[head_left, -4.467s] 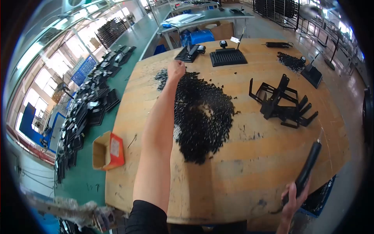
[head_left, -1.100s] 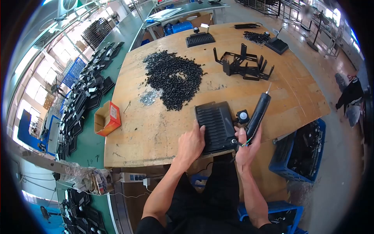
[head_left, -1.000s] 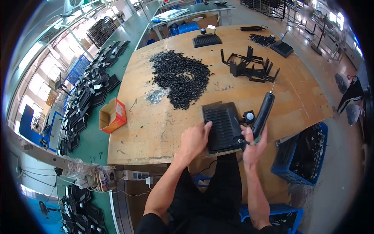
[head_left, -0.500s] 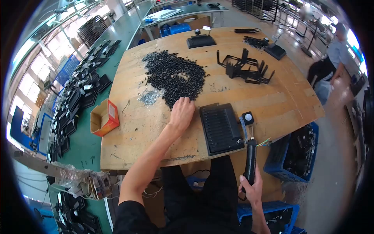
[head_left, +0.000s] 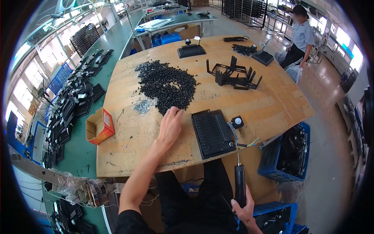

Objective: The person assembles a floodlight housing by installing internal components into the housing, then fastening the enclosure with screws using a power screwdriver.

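Observation:
My left hand (head_left: 170, 126) is at the near edge of a pile of small black parts (head_left: 177, 85), probably screws. Its fingers are curled together; whatever they may pinch is hidden. In my right hand (head_left: 244, 212), low at the right, is a black power screwdriver (head_left: 240, 183), its thin bit pointing away from me. Between the hands, a black finned lamp housing (head_left: 210, 134) lies on the wooden table (head_left: 272, 105), at its near edge. A small sensor head (head_left: 237, 122) and a cable with coloured wire ends (head_left: 249, 144) sit at the housing's right side.
An open orange-red box (head_left: 100, 126) stands at the table's left. Black metal brackets (head_left: 235, 76) lie farther back, near another lamp (head_left: 191, 50). Blue crates (head_left: 284, 156) stand on the floor at right. A person (head_left: 300, 39) stands beyond the table.
My left hand has drawn slightly back toward me at the pile's edge. The screwdriver has moved down, away from the lamp housing. The person at right is farther off.

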The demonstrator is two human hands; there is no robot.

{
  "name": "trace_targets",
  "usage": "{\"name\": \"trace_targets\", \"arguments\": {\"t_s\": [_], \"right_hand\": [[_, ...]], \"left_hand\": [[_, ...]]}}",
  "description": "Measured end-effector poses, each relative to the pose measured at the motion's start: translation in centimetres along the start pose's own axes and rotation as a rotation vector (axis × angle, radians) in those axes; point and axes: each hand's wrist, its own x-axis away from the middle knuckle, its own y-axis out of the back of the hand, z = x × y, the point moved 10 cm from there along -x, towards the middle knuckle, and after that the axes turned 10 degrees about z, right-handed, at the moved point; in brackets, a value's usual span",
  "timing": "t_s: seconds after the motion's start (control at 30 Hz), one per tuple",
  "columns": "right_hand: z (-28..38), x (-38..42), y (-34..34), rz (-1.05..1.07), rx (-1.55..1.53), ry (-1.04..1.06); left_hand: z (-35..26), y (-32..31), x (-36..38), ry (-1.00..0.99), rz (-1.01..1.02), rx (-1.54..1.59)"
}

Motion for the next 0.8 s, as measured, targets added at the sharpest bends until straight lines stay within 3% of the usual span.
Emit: {"name": "trace_targets", "arguments": {"t_s": [0.03,0.07,0.1,0.17,0.2,0.27,0.3,0.37,0.43,0.5,0.8], "right_hand": [[-0.2,0.5,0.3,0.031,0.137,0.080],[0.4,0.7,0.1,0.051,0.207,0.114],[1.1,1.0,-0.2,0.067,0.277,0.150],[3.7,0.8,-2.5,0.178,0.254,0.072],[3.9,0.2,-3.1,0.192,0.253,0.055],[4.3,-1.2,-5.5,0.304,0.218,0.059],[5.4,-2.0,-6.7,0.350,0.197,0.048],[6.4,-3.2,-8.3,0.416,0.229,0.112],[7.6,-3.9,-9.7,0.472,0.262,0.180],[7.4,-4.0,-11.0,0.582,0.191,0.061],[8.2,-3.8,-11.7,0.593,0.248,0.076]], "left_hand": [[0.5,2.3,0.4,0.074,-0.130,0.134],[0.3,3.2,0.9,0.076,-0.129,0.131],[1.7,3.7,2.0,0.201,-0.133,0.305],[2.4,4.7,4.5,0.371,-0.179,0.593],[2.1,4.7,5.8,0.393,-0.171,0.591],[2.9,1.9,9.5,0.606,-0.087,1.160],[2.5,2.7,10.5,0.621,-0.097,1.147],[-0.4,1.8,11.9,0.635,0.070,1.497],[-1.5,2.2,12.8,0.647,0.113,1.566],[-3.0,1.9,13.5,0.676,0.208,1.712],[-3.8,2.4,14.9,0.740,0.095,1.867]]}}
